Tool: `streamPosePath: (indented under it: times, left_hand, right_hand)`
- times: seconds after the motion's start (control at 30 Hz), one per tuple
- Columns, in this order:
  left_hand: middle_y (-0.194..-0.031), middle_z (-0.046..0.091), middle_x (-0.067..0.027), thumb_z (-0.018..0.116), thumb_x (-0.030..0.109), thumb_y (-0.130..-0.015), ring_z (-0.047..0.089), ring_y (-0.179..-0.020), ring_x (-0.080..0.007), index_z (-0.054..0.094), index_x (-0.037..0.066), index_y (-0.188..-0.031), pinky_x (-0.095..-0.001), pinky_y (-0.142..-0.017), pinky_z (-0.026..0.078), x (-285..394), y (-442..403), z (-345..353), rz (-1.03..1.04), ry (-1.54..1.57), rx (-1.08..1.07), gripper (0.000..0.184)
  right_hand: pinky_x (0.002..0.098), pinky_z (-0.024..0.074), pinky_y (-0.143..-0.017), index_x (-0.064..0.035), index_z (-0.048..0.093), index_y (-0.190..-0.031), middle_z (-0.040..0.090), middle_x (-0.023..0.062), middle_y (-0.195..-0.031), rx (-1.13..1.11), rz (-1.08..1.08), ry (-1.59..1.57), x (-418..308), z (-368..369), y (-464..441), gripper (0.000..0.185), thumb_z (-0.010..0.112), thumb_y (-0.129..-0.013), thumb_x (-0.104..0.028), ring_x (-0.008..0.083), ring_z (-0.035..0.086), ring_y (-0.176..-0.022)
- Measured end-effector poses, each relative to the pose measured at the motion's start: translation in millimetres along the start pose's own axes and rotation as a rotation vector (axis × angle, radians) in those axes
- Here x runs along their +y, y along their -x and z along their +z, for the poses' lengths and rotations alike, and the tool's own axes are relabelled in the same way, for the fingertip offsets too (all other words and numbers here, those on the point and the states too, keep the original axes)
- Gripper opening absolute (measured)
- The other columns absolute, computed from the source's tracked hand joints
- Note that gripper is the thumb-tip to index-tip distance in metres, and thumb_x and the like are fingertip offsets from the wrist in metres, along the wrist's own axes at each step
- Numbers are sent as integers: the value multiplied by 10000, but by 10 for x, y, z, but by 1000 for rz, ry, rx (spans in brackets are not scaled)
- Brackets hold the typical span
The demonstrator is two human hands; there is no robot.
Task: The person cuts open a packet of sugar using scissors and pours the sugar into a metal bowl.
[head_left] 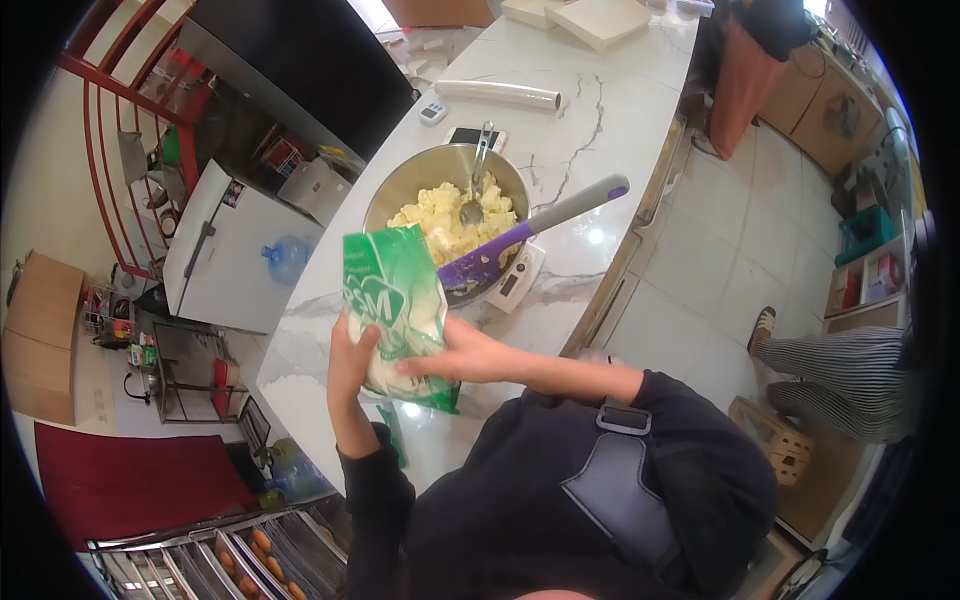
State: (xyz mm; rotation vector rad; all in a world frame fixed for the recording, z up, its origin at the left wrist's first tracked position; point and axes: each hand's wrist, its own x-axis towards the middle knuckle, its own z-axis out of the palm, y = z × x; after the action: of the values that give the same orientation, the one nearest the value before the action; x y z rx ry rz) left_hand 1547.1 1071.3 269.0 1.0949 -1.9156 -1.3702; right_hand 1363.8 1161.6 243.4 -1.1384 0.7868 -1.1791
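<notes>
My left hand (pixel 350 355) and my right hand (pixel 458 352) grip a green-and-white plastic bag (pixel 392 280) from both sides. It looks full of something white and bears large letters. Its upper end overlaps the near edge of a metal bowl (pixel 385 195) in view; I cannot tell whether the bag's mouth is open. Pale yellow lumps (pixel 440 212) fill the bowl. A metal spoon (pixel 481 155) and a purple spatula (pixel 520 235) with a grey handle rest in them. Beneath the bowl is a white digital scale (pixel 518 282), its display facing me.
On the marble counter (pixel 620 90) lie a phone (pixel 480 138), a small white timer-like device (pixel 433 112), a roll of clear film (pixel 498 94) and pale boxes (pixel 598 20). Two people stand right, one in striped trousers (pixel 850 380). Below left, a rack (pixel 230 565) holds trays of baked pieces.
</notes>
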Motion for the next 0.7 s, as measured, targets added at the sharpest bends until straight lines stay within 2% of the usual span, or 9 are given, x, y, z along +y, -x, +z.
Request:
streamPosePath:
  times: [0.07,0.1,0.2,0.3,0.4,0.5,0.57,0.67,0.7]
  left_hand:
    - [-1040,575,-100,641,342,-791,543,-924,-173,442,-36,-1180,-289,-816,436,0,27,36,83,-3,58,577]
    - [-1038,576,-99,641,351,-789,546,-919,-174,444,-35,-1180,-289,-810,438,-2,-6,13,55,-2,46,584]
    - [-1030,579,-96,643,385,-783,555,-901,-175,450,-35,-1177,-288,-793,445,-15,-4,-42,2,-11,38,607]
    - [-1030,580,-94,647,432,-773,558,-896,-177,452,-35,-1177,-288,-789,447,-9,46,-56,14,-3,62,647]
    - [-1068,564,-98,648,479,-762,539,-948,-179,437,-34,-1197,-294,-824,431,-42,-11,-103,-38,59,29,705]
    - [-1151,516,-105,635,500,-767,491,-1043,-178,379,-27,-1252,-301,-872,406,-90,6,-150,-33,39,-21,761]
    - [-1213,475,-108,632,502,-768,450,-1110,-179,322,-21,-1296,-309,-907,388,-134,8,-247,-52,57,-87,805]
    - [-1259,435,-104,630,494,-773,409,-1161,-183,249,-12,-1337,-317,-937,374,-113,-112,-408,-185,305,-288,848]
    - [-1263,439,-117,667,396,-768,445,-1148,-200,249,-6,-1336,-325,-927,403,-135,-189,-433,-226,450,-327,812]
  right_hand:
    - [353,363,-948,11,297,-1300,475,196,-1188,35,-209,115,102,-20,-79,763,690,-729,-307,285,466,-1116]
    - [349,375,-936,12,298,-1297,486,195,-1175,50,-304,165,114,1,-82,764,692,-726,-308,281,478,-1102]
    - [329,370,-931,12,373,-1259,485,143,-1186,-20,-94,47,66,-17,-56,645,690,-753,-232,217,458,-1099]
    - [346,401,-912,20,301,-1287,503,201,-1152,21,-184,74,146,22,-145,774,703,-714,-309,286,508,-1069]
    - [354,405,-910,17,302,-1285,503,203,-1156,4,-61,17,102,39,-131,770,705,-713,-306,292,511,-1068]
    - [341,375,-931,11,398,-1236,494,143,-1172,16,-112,70,192,72,-122,614,688,-759,-248,224,468,-1093]
    - [339,382,-924,8,398,-1238,505,144,-1160,48,-138,45,205,103,-86,615,687,-761,-250,223,478,-1083]
    - [337,397,-908,6,400,-1235,522,144,-1139,36,-110,-24,149,176,-27,611,687,-760,-251,220,495,-1063]
    - [337,402,-902,5,402,-1233,528,145,-1131,24,-91,-52,123,199,-11,609,687,-760,-250,218,501,-1056]
